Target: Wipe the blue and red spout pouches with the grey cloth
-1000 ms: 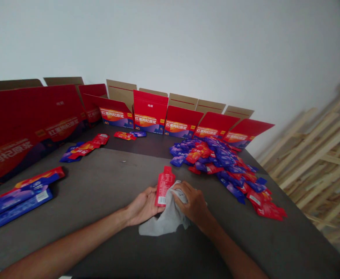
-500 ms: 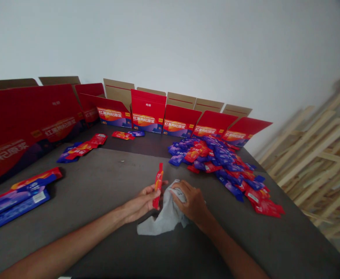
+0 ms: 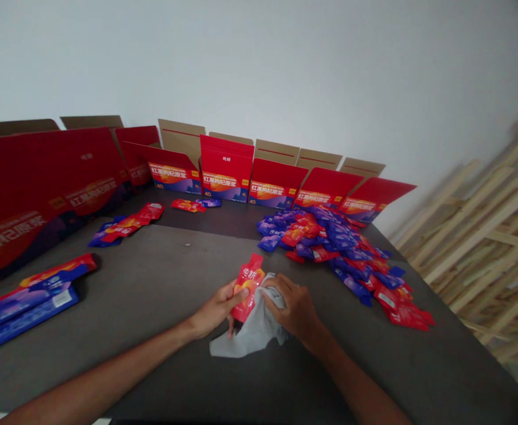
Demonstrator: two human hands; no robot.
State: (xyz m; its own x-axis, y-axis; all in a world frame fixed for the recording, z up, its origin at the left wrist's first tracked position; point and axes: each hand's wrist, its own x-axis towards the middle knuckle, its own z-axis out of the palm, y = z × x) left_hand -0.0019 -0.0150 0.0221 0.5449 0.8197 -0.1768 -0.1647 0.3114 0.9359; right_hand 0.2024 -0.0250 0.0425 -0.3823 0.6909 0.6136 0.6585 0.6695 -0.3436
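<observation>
Head view: left hand (image 3: 214, 310) pinches a red sachet (image 3: 248, 293) between thumb and fingers, above a crumpled grey cloth (image 3: 250, 334) on the dark counter (image 3: 152, 265). Right hand (image 3: 293, 307) curled, gripping the bunched cloth, just beside the sachet. Heap of red and blue sachets (image 3: 325, 245) lies beyond to the right; open red cartons (image 3: 225, 168) line the wall.
</observation>
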